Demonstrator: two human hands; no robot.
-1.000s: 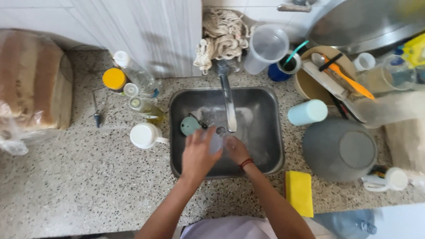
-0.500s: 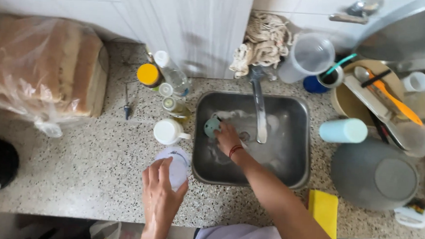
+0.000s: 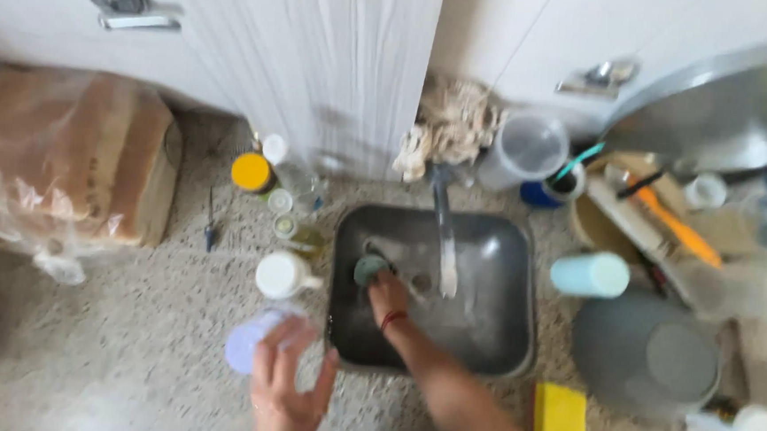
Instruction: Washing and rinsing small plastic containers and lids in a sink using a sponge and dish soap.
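Observation:
My left hand [image 3: 289,383] rests over a small pale bluish round lid or glass [image 3: 247,345] on the speckled counter, just left of the dark sink [image 3: 505,338]; the blur hides whether the fingers grip it. My right hand [image 3: 387,294], with a red band at the wrist, reaches into the sink and touches a round green scrubber [image 3: 368,268] at the basin's left side. Water runs from the faucet [image 3: 441,215] into the basin beside that hand.
A white cup [image 3: 282,274], small bottles and a yellow-lidded jar [image 3: 251,172] stand left of the sink. A bagged brown loaf [image 3: 67,165] lies far left. A light blue tumbler [image 3: 588,274], grey plates [image 3: 659,357], yellow sponge [image 3: 561,423], utensils and a measuring jug [image 3: 522,151] crowd the right.
My left hand came out of the sink and set the pale round item on the counter to the left. My right hand slid to the green scrubber. The view shifted.

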